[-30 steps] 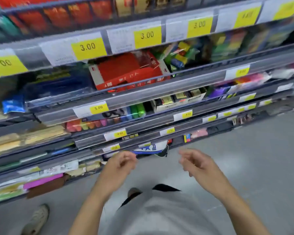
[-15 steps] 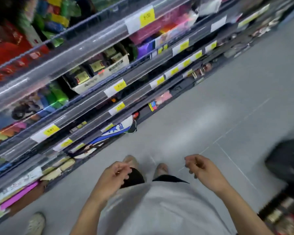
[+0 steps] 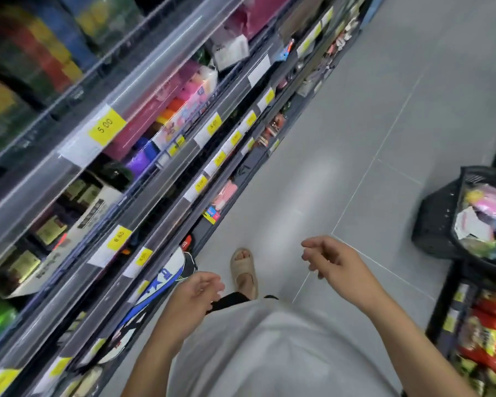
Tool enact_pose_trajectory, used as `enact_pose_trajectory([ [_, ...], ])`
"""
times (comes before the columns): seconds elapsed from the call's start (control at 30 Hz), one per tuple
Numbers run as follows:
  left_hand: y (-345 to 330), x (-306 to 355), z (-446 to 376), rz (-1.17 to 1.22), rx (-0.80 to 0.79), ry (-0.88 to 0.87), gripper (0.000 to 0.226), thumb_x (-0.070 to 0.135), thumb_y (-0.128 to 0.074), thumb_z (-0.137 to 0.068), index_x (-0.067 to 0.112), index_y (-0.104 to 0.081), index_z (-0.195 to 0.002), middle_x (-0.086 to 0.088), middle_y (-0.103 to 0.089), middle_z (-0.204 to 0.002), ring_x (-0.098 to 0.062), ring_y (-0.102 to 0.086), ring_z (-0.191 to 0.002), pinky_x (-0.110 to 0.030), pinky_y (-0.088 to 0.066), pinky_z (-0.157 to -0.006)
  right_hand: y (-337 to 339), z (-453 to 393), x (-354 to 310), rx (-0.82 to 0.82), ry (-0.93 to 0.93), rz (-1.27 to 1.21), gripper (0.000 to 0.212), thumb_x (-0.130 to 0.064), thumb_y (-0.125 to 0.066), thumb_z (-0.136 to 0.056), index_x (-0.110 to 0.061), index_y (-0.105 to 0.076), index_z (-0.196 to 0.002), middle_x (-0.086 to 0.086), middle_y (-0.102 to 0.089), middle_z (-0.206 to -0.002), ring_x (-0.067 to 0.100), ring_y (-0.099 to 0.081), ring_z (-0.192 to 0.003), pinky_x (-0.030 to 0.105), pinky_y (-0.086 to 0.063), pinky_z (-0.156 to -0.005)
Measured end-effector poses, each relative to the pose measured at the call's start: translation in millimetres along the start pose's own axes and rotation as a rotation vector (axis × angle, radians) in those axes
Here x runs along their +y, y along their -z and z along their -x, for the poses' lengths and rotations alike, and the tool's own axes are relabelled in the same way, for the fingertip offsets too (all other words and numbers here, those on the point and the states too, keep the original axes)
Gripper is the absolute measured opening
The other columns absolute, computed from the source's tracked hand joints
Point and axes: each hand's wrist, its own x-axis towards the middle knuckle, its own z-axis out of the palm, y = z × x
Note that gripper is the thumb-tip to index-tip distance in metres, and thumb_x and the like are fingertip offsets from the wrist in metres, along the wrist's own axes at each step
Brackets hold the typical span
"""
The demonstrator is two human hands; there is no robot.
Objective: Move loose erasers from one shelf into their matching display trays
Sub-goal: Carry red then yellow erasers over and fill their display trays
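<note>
Grey floor tiles are seen beneath and beyond both hands; a beige slipper on one foot is planted on them between the two hands, slightly ahead of the left one. The left hand is held in the air with its fingers loosely curled and nothing is gripped in it; the right hand is raised a little further forward, well apart from the left, its fingers likewise relaxed and bent around nothing. A pale grey shirt is seen below and between the forearms. To the left of the left hand a run of tiered shelves is stretched away, fronted by clear strips carrying yellow price tags; colourful packaged stationery is stacked behind the strips, but it is too blurred for any erasers or display trays to be told apart, so their place cannot be given. A blue-and-white packet is lodged on the lowest tier just beside the left hand. To the right of the right hand, well apart from it, a black mesh basket filled with mixed coloured packets is set; below it red snack packets are racked.
</note>
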Motion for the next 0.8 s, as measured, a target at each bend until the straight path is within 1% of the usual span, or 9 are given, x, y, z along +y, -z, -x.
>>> enact_pose_trajectory([
  [0.07, -0.7, 32.5, -28.0, -0.012, -0.043, -0.036, 0.008, 0.020, -0.066, -0.100, 0.022, -0.072, -0.105, 0.006, -0.080, -0.097, -0.013, -0.074, -0.088, -0.025, -0.055, -0.077, 14.1, -7.6, 0.5, 0.053, -0.045, -0.014, 0.010, -0.028, -0.064, -0.094, -0.032, -0.070, -0.101, -0.007, -0.073, -0.090, 0.017, -0.068, -0.079, 0.034, -0.056, -0.071],
  [0.13, -4.1, 67.9, -55.1, -0.033, -0.079, -0.077, 0.008, 0.021, -0.066, -0.101, 0.021, -0.072, -0.105, 0.005, -0.080, -0.097, -0.011, -0.074, -0.086, -0.026, -0.055, -0.077, 28.9, -13.8, 2.0, 0.106, -0.079, -0.031, 0.011, -0.028, -0.064, -0.094, -0.033, -0.071, -0.100, -0.003, -0.073, -0.090, 0.018, -0.068, -0.079, 0.039, -0.055, -0.072],
  [0.23, -13.3, 120.3, -92.4, -0.053, -0.127, -0.124, 0.009, 0.018, -0.065, -0.101, 0.020, -0.072, -0.106, 0.005, -0.080, -0.096, -0.007, -0.072, -0.082, -0.031, -0.055, -0.080, 49.5, -22.5, 5.2, 0.174, -0.123, -0.049, 0.012, -0.031, -0.065, -0.093, -0.041, -0.070, -0.098, -0.002, -0.072, -0.088, 0.018, -0.069, -0.078, 0.033, -0.056, -0.069],
  [0.3, -21.4, 153.2, -113.3, -0.072, -0.145, -0.157, 0.009, 0.017, -0.065, -0.101, 0.019, -0.072, -0.105, 0.002, -0.080, -0.096, -0.007, -0.072, -0.082, -0.033, -0.055, -0.082, 63.4, -29.9, 7.5, 0.208, -0.150, -0.075, 0.012, -0.032, -0.065, -0.093, -0.042, -0.070, -0.098, -0.002, -0.072, -0.087, 0.018, -0.069, -0.078, 0.032, -0.055, -0.071],
  [0.37, -31.3, 182.4, -130.7, -0.105, -0.162, -0.184, 0.009, 0.018, -0.065, -0.101, 0.020, -0.073, -0.105, 0.002, -0.080, -0.096, -0.006, -0.072, -0.081, -0.028, -0.056, -0.078, 77.1, -41.4, 7.8, 0.225, -0.172, -0.084, 0.013, -0.032, -0.065, -0.093, -0.042, -0.070, -0.098, -0.003, -0.072, -0.086, 0.016, -0.069, -0.077, 0.031, -0.055, -0.071],
  [0.47, -48.1, 215.8, -152.0, -0.133, -0.168, -0.196, 0.009, 0.020, -0.065, -0.101, 0.021, -0.072, -0.107, 0.006, -0.080, -0.097, -0.006, -0.072, -0.082, -0.023, -0.054, -0.075, 99.7, -71.0, 0.1, 0.239, -0.180, -0.093, 0.016, -0.028, -0.064, -0.093, -0.043, -0.070, -0.097, -0.004, -0.072, -0.087, 0.016, -0.069, -0.076, 0.032, -0.056, -0.069],
  [0.6, -73.1, 241.9, -171.3, -0.116, -0.105, -0.162, 0.009, 0.019, -0.066, -0.100, 0.019, -0.072, -0.107, 0.009, -0.080, -0.093, -0.004, -0.071, -0.079, -0.025, -0.054, -0.076, 139.2, -128.8, -23.1, 0.176, -0.136, -0.042, 0.009, -0.029, -0.064, -0.093, -0.035, -0.071, -0.095, 0.002, -0.072, -0.084, 0.026, -0.066, -0.079, 0.044, -0.055, -0.076],
  [0.7, -93.3, 257.4, -173.8, -0.064, -0.025, -0.125, 0.010, 0.018, -0.067, -0.100, 0.019, -0.073, -0.108, 0.010, -0.079, -0.088, -0.009, -0.072, -0.084, -0.028, -0.054, -0.078, 175.4, -178.6, -54.5, 0.054, -0.069, 0.027, 0.009, -0.033, -0.063, -0.094, -0.038, -0.070, -0.095, 0.000, -0.071, -0.086, 0.023, -0.065, -0.081, 0.043, -0.054, -0.077],
  [0.8, -112.2, 279.5, -163.4, 0.007, 0.074, -0.112, 0.010, 0.020, -0.066, -0.100, 0.021, -0.073, -0.108, 0.011, -0.080, -0.094, -0.010, -0.074, -0.089, -0.025, -0.054, -0.080, 208.2, -225.7, -96.8, -0.077, 0.041, 0.104, 0.009, -0.033, -0.062, -0.095, -0.036, -0.069, -0.099, -0.010, -0.072, -0.088, 0.014, -0.066, -0.080, 0.040, -0.053, -0.079],
])
